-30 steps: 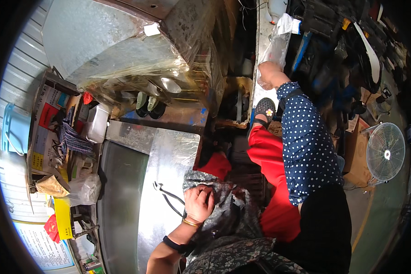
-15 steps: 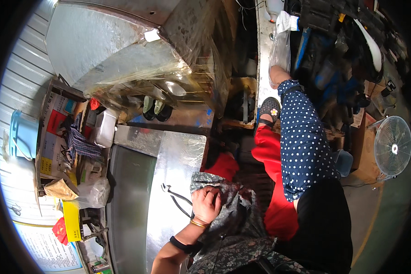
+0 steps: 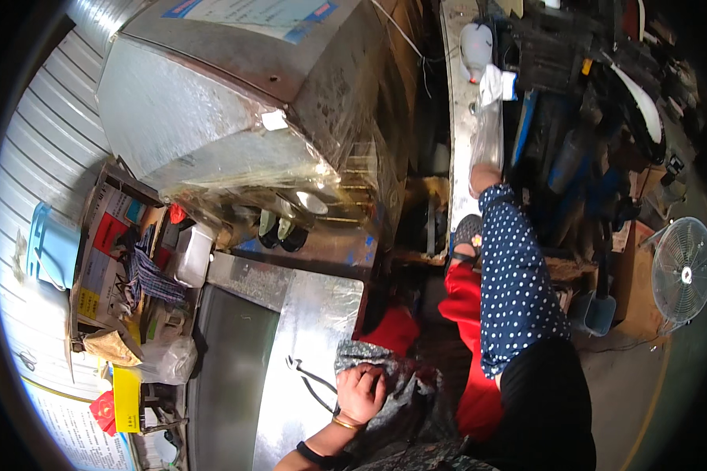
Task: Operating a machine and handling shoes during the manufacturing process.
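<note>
My left hand (image 3: 361, 394) rests on the dark floral cloth (image 3: 404, 385) over my lap, its fingers curled in and nothing visible in them. Beside it, black-handled pliers (image 3: 313, 382) lie on the shiny metal tabletop (image 3: 306, 310). My right hand (image 3: 485, 177), at the end of a blue polka-dot sleeve (image 3: 518, 275), reaches far forward over a pale narrow bench (image 3: 462, 133). Clear plastic (image 3: 489, 133) extends beyond that wrist and hides the fingers. A white piece with a blue edge (image 3: 498, 84) is at its far end, close to a white rounded object (image 3: 477, 49).
A large grey metal hood (image 3: 181, 102) stands ahead on the left. A cluttered shelf (image 3: 126, 275) with a striped cloth (image 3: 151, 275) is at far left. Dark machinery (image 3: 573, 102) fills the far right. A round fan (image 3: 683, 275) and a blue-grey container (image 3: 595, 312) stand at right.
The view has shifted, so the surroundings sit lower in the picture and more of the white rounded object shows. My left hand stays on the cloth; my right arm remains stretched forward.
</note>
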Demonstrator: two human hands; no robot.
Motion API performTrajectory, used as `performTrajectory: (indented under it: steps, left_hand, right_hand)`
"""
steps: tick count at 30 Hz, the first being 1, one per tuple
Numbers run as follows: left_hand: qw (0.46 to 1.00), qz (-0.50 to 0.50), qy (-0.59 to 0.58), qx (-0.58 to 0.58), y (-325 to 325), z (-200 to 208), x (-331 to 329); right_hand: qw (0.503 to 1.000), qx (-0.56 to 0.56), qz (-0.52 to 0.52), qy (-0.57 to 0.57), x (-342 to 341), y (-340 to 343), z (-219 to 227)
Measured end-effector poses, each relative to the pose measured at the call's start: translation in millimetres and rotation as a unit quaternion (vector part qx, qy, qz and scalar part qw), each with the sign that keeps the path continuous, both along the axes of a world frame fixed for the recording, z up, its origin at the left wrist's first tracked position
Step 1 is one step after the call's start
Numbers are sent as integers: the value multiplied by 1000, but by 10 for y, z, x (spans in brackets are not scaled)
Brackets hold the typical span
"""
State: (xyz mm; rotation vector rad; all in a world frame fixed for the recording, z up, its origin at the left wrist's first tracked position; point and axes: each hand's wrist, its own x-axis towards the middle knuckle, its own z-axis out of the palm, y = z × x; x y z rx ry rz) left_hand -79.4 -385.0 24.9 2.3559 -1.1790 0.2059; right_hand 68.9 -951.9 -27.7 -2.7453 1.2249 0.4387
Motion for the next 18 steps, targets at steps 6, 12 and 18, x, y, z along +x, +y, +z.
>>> performTrajectory:
  steps: [6,12,18]
  left_hand:
    - [1000,8,6,-4,37,-28,22]
    - [1000,-3,7,-22,-46,17,-18]
    - [1000,-2,7,-28,-34,33,-29]
  right_hand:
    - [990,-2,-31,-140,-204,262,274]
    - [975,-103,82,-178,-277,75,584]
    - [846,-62,3,-529,-432,96,1331]
